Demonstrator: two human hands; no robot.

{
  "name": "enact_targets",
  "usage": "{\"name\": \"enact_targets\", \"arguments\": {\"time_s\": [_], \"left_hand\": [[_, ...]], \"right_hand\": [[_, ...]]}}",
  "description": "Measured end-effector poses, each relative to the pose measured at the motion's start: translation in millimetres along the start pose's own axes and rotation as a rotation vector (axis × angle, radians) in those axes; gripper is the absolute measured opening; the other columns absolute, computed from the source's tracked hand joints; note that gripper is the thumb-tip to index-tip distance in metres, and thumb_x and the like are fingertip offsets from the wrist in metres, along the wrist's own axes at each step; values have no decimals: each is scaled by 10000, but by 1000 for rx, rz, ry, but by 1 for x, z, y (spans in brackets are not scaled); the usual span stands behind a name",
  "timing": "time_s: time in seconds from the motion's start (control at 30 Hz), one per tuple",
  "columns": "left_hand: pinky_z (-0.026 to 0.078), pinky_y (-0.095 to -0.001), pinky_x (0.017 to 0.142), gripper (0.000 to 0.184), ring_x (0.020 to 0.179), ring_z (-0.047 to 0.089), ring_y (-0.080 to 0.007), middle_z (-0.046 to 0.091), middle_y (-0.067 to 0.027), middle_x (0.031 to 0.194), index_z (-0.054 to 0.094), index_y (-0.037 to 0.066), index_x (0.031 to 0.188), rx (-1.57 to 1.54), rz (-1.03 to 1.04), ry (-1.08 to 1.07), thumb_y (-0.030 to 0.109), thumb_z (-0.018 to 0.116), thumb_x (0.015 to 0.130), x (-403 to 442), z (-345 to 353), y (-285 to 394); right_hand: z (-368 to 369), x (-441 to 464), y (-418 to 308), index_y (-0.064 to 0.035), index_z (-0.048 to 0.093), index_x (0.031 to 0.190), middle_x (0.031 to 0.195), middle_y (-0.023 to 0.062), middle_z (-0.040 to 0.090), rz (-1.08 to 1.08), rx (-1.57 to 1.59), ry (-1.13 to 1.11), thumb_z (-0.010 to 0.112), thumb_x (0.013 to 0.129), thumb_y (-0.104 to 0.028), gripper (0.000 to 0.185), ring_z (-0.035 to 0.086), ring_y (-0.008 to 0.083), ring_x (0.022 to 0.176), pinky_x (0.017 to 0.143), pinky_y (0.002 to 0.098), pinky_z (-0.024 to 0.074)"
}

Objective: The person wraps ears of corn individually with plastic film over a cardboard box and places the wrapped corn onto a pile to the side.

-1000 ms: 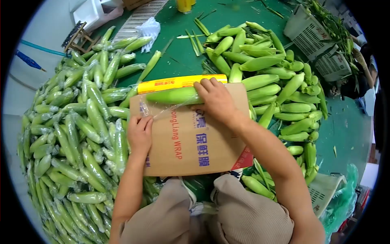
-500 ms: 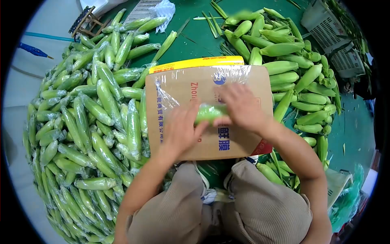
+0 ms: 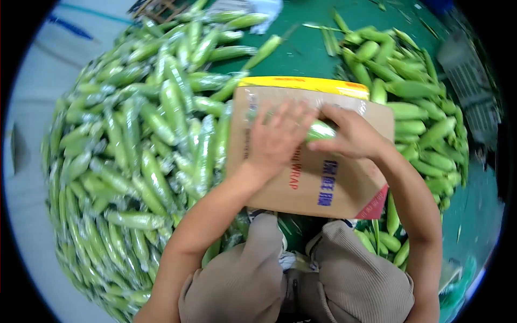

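An ear of corn point(image 3: 321, 131) in its green husk lies on top of a brown cardboard box point(image 3: 291, 196); its shiny surface looks like clear film. My left hand point(image 3: 280, 134) rests over the corn's left part with fingers stretched out flat, hiding that part. Around the right end of the same ear curl the fingers and thumb of my right hand point(image 3: 347, 132). Along the box's far edge runs a yellow strip point(image 3: 301, 83) with printing.
To the left is a large heap of film-wrapped corn point(image 3: 156, 177). Corn without visible film point(image 3: 431, 129) is piled on the right, on a green floor point(image 3: 301, 54). Pale slotted crates point(image 3: 466, 70) stand at the far right. My knees point(image 3: 242, 264) are just below the box.
The whole view has shifted, so the box and heaps sit further right. My left hand has come across flat over the corn, closer to my right hand, and less of the ear shows.
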State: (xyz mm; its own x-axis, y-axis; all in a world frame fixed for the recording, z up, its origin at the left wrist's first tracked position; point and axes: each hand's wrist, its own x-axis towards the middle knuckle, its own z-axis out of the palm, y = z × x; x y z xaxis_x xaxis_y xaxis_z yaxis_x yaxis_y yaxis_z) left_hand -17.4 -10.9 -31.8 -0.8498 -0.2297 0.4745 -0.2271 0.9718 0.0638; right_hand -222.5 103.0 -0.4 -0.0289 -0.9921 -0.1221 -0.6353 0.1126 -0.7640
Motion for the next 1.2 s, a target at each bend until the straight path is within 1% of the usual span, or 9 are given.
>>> {"name": "enact_targets", "arguments": {"time_s": [0.13,0.17,0.27,0.53,0.67,0.8,1.0,1.07,1.2], "left_hand": [[554,-482,864,459,982,715,-326,747,-115,1110,688,127,1218,-348,-154,-356,142,751,764,-10,-6,3],[569,-491,832,391,926,714,-372,739,-182,1023,690,101,1140,-434,-152,-379,150,755,757,-9,-5,3],[571,-512,841,401,943,707,-404,732,-204,1017,689,84,1128,-582,-226,-823,179,757,745,14,-28,5],[549,-474,929,507,1052,687,-409,711,-215,1081,639,55,1204,-935,96,-1706,243,782,756,-61,-59,75],[537,-439,971,643,1163,643,-359,635,-184,1222,586,74,1377,-1278,-19,-1529,236,797,791,-124,-44,60],[518,-401,995,637,1187,641,-287,667,-141,1185,603,48,1385,-1329,-282,-1332,201,826,808,-90,-89,28],[457,-416,1162,632,1234,661,-285,699,-148,1282,539,114,1460,-1289,-644,-666,105,803,885,-82,-123,-45],[433,-485,1189,822,1278,629,-350,670,-191,1321,327,114,1595,-1886,-1019,535,90,773,905,-76,-88,28],[436,-460,1165,722,1323,570,-308,559,-148,1463,378,78,1587,-1914,-1073,478,349,662,981,-129,-40,40]], "right_hand": [[-26,17,-9,-80,665,1335,1196,207,721,91,-260,-275,684,1006,-336,417,680,401,1108,952,453,531],[-11,20,15,-112,622,1417,1372,196,662,-172,-210,36,638,1031,-326,442,636,403,1227,1019,448,519],[29,33,37,-187,474,1588,1692,60,384,-289,-468,-49,627,1019,-446,644,330,316,1570,1258,570,286],[61,19,41,-160,484,1577,1696,42,378,-347,-631,92,544,1030,-537,666,288,277,1592,1291,555,180],[56,-56,-27,-50,578,1347,1453,216,520,-343,-137,-138,741,913,-441,606,515,397,1362,1111,492,432],[86,-132,-52,-73,408,1550,1277,233,666,172,497,-875,839,861,-453,897,611,396,1272,1044,478,495],[123,-130,-37,-35,366,1553,1388,212,563,166,922,-262,851,896,-216,836,564,298,1305,1096,385,455],[120,-103,-64,-28,356,1546,1352,178,563,75,701,-62,843,850,-117,855,566,300,1273,1092,416,467],[147,-53,-100,-5,309,1541,1504,216,416,-127,837,219,860,851,-197,904,474,325,1383,1148,433,427]]}}
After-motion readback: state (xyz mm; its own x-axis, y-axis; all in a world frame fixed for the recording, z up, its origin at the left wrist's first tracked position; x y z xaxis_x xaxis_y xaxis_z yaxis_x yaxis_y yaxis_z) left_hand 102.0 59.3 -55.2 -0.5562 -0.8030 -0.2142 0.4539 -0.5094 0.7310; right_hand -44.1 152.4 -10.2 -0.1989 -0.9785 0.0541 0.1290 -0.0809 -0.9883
